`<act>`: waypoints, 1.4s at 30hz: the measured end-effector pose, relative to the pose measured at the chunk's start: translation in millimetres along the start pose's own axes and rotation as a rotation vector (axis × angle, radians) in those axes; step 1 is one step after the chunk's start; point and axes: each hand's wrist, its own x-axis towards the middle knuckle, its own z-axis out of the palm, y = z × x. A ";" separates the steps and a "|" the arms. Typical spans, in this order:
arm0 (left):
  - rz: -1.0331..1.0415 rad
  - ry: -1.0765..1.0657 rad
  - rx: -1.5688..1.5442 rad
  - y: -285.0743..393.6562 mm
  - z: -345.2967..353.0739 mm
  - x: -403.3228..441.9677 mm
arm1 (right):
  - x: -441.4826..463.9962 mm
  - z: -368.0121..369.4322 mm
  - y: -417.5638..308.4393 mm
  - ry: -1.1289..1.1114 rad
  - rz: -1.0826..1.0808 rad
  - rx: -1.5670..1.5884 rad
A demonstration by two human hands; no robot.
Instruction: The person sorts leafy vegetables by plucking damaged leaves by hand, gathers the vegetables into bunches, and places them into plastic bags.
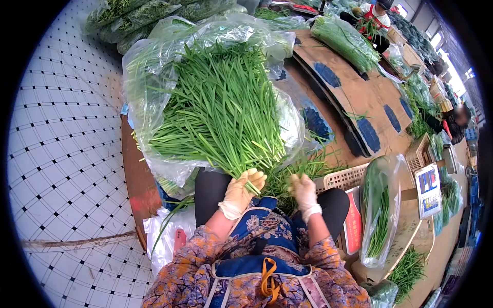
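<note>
A large heap of green garlic chives (pixel 221 108) lies on an opened clear plastic bag (pixel 146 77) in front of my knees. My left hand (pixel 240 194), in a pale thin glove, is closed around the stem ends of some chives at the heap's near edge. Their leaves run up into the heap. To its right, my gloved right hand (pixel 305 195) hovers over loose chive scraps (pixel 280 190) in my lap. Motion smears its fingers, so I cannot make out whether they hold anything.
A tan plastic basket (pixel 343 177), a bagged chive bundle (pixel 379 210) and a digital scale (pixel 428 190) stand on the right. Cardboard-covered boards (pixel 354 87) lie beyond. Filled bags (pixel 154 18) are stacked at the back left. Two co-workers sit at the upper right.
</note>
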 end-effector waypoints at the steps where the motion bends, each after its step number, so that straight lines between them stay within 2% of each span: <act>1: -0.025 0.013 0.014 3.4 -0.6 -2.5 | 10.6 -23.6 9.8 -0.040 -0.096 -0.589; 2: -0.030 0.013 0.016 4.2 -2.0 -4.4 | 13.7 -34.6 5.1 -0.079 -0.191 -1.177; 4: -0.067 -0.113 0.033 2.6 -2.4 -6.0 | 5.3 -29.1 -19.2 -0.100 -0.128 -1.269; 6: -0.112 -0.061 -0.008 -3.1 8.0 -7.9 | -2.2 8.0 -66.0 -0.160 -0.203 -0.886; 8: -0.167 -0.084 -0.044 -10.4 9.2 -9.3 | 0.8 41.0 -78.3 -0.291 -0.034 -0.646; 10: -0.163 -0.090 -0.052 -13.5 1.6 -12.3 | 23.2 58.8 -53.6 -0.458 -0.092 -0.639; 11: -0.178 -0.045 -0.050 -10.3 -3.4 -13.1 | 31.2 64.6 -42.1 -0.482 -0.214 -0.607; 12: -0.190 0.000 -0.050 -5.5 -8.6 -13.7 | 36.2 62.0 -30.8 -0.486 -0.218 -0.605; 13: -0.241 0.090 -0.022 2.7 -11.3 -17.2 | 34.3 59.1 -30.8 -0.480 -0.143 -0.497; 14: -0.237 0.095 -0.029 5.9 -15.7 -18.3 | 28.9 55.6 -36.1 -0.473 -0.066 -0.391; 15: -0.221 0.041 -0.053 7.2 -21.0 -19.1 | 19.6 48.6 -41.2 -0.409 0.004 -0.149; 16: -0.207 -0.013 -0.075 7.6 -24.0 -19.8 | 10.3 37.4 -55.0 -0.327 -0.019 -0.040; 18: -0.189 0.036 -0.055 7.9 -13.6 -20.3 | 12.7 7.3 -40.7 -0.190 -0.027 0.008; 20: -0.234 0.075 -0.035 9.3 -2.3 -21.6 | 17.2 -21.7 -23.4 -0.057 -0.082 -0.521; 22: -0.224 0.051 0.016 4.3 -6.1 -22.1 | 14.1 -37.5 -10.8 0.042 -0.127 -0.613; 24: -0.219 -0.163 -0.064 -0.5 -23.5 -17.1 | 17.5 -40.7 -6.0 0.092 -0.072 -0.027; 26: -0.188 -0.075 -0.053 1.6 -6.0 -24.7 | 10.2 -32.6 -31.6 0.041 -0.124 0.269; 28: -0.120 0.072 0.180 1.3 -4.2 -25.1 | -6.5 -18.9 -69.5 -0.052 -0.119 0.196; 30: -0.100 0.127 0.235 4.2 -2.0 -23.6 | -31.6 -13.7 -116.6 -0.076 -0.166 0.087; 31: -0.083 0.162 0.151 4.0 -5.9 -21.9 | -34.6 -19.0 -126.0 -0.044 -0.281 0.158; 32: -0.066 0.196 0.066 3.1 -10.0 -19.7 | -39.9 -25.5 -134.9 -0.037 -0.380 0.377; 34: -0.051 0.205 0.041 2.4 -15.8 -15.5 | -40.4 -50.1 -140.4 -0.156 -0.501 0.588; 35: -0.119 0.095 -0.075 4.7 -18.3 -15.0 | -35.7 -60.6 -135.5 -0.156 -0.502 0.586; 37: -0.212 -0.184 -0.256 9.2 -21.5 -14.9 | -20.1 -72.7 -110.6 -0.284 -0.260 0.192; 38: -0.215 -0.184 -0.258 10.4 -17.3 -16.8 | -14.0 -68.3 -93.6 -0.281 -0.258 0.191; 40: -0.302 -0.415 -0.281 17.0 -1.7 -24.8 | -7.3 -44.7 -65.5 -0.253 -0.261 -1.400; 42: -0.284 -0.456 -0.212 14.8 6.1 -27.1 | -30.6 1.4 -92.9 -0.475 0.246 -0.404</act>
